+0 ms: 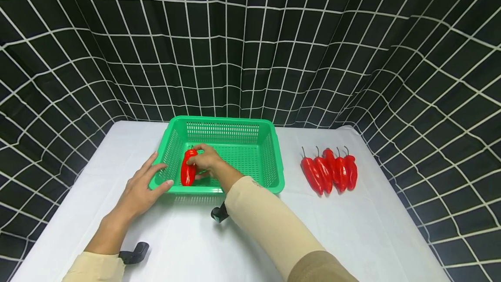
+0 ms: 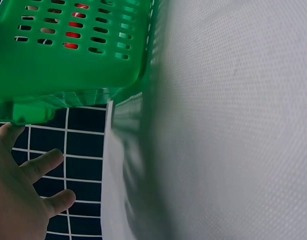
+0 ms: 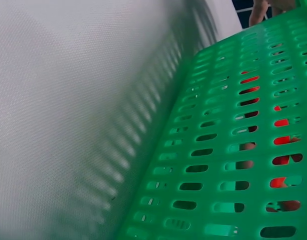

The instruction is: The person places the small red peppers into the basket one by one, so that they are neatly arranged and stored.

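A green perforated plastic basket (image 1: 279, 160) stands on the white-covered table. Inside its left part, a long red pepper (image 1: 187, 173) with a dark stem points lengthwise away from me. My right hand (image 1: 207, 160) reaches over the front rim and holds this pepper from its right side, thumb on top. With fingers spread, my left hand (image 1: 137, 188) rests at the basket's front left corner, its thumb over the rim. The left wrist view has the loose fingers (image 2: 46, 165) beside the basket corner. Through the slots in the right wrist view, bits of red pepper (image 3: 282, 122) show.
Several red peppers (image 1: 340, 173) with stems lie side by side on the table (image 1: 375, 216), right of the basket. A black curtain (image 1: 235, 55) with a white grid surrounds the table at the back and sides.
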Motion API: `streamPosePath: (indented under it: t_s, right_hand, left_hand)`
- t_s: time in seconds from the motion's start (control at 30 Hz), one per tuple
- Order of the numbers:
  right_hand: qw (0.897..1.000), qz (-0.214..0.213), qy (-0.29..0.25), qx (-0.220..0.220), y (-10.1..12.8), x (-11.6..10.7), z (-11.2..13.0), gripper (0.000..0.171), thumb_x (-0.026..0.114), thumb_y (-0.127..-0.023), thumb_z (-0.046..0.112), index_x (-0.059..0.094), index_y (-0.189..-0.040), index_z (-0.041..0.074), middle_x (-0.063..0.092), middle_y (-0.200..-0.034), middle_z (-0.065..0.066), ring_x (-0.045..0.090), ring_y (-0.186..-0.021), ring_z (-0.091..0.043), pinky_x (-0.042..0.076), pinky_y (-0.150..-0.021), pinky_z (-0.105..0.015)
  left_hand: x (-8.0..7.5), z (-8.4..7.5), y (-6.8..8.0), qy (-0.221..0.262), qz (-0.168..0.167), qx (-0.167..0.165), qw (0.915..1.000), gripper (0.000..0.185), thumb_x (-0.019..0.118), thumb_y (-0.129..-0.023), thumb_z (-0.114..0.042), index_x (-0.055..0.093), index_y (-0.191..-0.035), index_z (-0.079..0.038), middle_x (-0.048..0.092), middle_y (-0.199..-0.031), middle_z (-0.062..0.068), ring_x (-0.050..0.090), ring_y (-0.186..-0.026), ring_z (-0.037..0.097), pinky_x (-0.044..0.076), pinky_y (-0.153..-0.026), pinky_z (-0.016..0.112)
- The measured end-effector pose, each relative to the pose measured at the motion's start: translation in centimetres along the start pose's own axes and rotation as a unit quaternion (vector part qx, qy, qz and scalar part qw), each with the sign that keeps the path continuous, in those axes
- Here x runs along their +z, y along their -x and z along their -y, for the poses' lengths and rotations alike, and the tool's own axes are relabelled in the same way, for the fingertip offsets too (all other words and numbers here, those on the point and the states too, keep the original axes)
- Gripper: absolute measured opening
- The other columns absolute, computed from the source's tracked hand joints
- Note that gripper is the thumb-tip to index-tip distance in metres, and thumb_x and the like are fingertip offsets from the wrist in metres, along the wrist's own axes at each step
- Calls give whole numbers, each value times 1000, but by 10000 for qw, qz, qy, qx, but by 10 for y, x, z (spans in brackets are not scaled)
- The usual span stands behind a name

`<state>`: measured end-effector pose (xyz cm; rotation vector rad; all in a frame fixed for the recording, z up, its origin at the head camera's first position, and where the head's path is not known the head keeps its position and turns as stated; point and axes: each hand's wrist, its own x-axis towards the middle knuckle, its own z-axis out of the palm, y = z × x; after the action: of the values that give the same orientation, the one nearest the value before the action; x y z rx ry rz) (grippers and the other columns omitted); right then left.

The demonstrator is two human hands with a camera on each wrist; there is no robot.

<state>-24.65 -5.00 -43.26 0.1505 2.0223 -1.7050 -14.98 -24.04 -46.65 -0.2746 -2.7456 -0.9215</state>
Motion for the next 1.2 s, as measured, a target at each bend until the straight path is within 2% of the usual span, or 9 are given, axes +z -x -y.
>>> streamPosePath:
  t_s: [0.23, 0.77, 1.03, 1.2]
  right_hand:
    - [9986, 468, -190, 125, 2, -5, 0, 53, 69, -86, 1, 51, -134, 12, 61, -100, -24, 67, -84, -41, 54, -75, -53]
    - [9974, 608, -375, 13, 7, -8, -1, 50, 72, -84, 4, 55, -131, 13, 62, -98, -21, 66, -87, -43, 54, -73, -53]
    - [9932, 977, -616, -128, 15, -18, 7, 43, 71, -86, 7, 59, -125, 20, 63, -108, -24, 64, -96, -45, 55, -72, -52]
    - [9904, 1158, -710, -273, 25, -31, 14, 43, 69, -86, 5, 58, -124, 23, 60, -116, -26, 66, -92, -41, 54, -74, -53]
  left_hand:
    - [0, 0, 0, 87, 11, 11, 10000, 54, 61, -91, -44, 53, -132, -10, 20, -158, 9, 31, -130, 50, 24, -91, 72]
    - [0, -3, 1, 67, -25, 47, 10000, 53, 64, -90, -44, 54, -130, -12, 23, -157, 7, 33, -130, 49, 25, -90, 75]
    - [-1, -3, 2, 19, 29, 11, 10000, 53, 63, -90, -44, 54, -131, -12, 22, -157, 7, 33, -130, 50, 25, -90, 75]
    - [-2, -4, 1, 39, 29, -1, 10000, 52, 63, -91, -44, 54, -131, -12, 22, -158, 6, 32, -130, 49, 24, -90, 75]
